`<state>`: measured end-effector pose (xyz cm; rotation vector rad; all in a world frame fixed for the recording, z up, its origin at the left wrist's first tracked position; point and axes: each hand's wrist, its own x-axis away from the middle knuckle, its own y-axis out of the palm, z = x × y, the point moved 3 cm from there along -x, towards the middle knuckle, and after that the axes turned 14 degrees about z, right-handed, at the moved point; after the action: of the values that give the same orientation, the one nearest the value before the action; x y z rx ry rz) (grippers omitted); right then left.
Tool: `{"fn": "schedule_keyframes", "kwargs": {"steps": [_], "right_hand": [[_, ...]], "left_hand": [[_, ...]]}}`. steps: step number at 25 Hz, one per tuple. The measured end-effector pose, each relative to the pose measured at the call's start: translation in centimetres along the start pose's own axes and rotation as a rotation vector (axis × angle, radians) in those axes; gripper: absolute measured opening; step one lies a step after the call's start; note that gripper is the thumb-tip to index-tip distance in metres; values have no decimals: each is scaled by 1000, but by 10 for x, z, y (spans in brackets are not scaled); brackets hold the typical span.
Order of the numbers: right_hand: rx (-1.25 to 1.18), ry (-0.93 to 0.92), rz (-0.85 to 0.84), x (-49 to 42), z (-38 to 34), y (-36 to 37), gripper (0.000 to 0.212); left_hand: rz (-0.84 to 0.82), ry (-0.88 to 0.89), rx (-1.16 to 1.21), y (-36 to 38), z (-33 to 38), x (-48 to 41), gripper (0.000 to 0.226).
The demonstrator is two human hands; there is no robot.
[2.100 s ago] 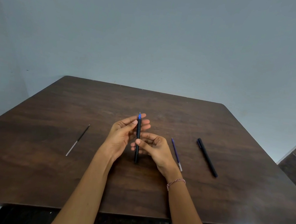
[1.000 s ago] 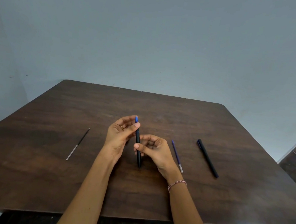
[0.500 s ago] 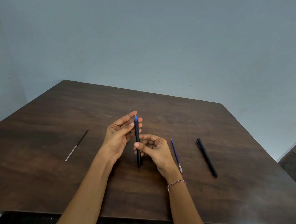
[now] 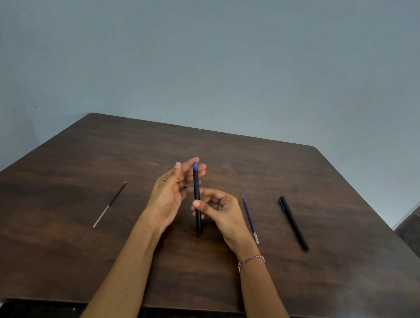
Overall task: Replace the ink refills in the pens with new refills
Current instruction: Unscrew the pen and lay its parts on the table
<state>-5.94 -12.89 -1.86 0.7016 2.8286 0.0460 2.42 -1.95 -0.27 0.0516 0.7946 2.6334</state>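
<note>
A dark wooden worktop (image 4: 69, 222) with rounded far corners meets a plain wall, with bare room left on every side of the things. The left hand (image 4: 168, 193) is spread, fingers fanned wider than half a second ago, beside the pen's blue top. The right hand (image 4: 220, 212) pinches the black pen (image 4: 197, 201) upright, its lower end on the wood. A second black pen (image 4: 294, 222) lies far right, a purple refill (image 4: 250, 219) beside the right hand, a dark refill (image 4: 109, 204) well left. No writing can be read.
</note>
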Motion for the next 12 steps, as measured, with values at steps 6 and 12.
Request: {"fn": "schedule_keyframes", "kwargs": {"steps": [6,12], "right_hand": [[20,-4,-1,1,-1,0,23],[10,5,-10,1,-1,1,23]], "left_hand": [[37,59,-62,0,-2,0,25],[132,101,-46,1,-4,-1,20]]}}
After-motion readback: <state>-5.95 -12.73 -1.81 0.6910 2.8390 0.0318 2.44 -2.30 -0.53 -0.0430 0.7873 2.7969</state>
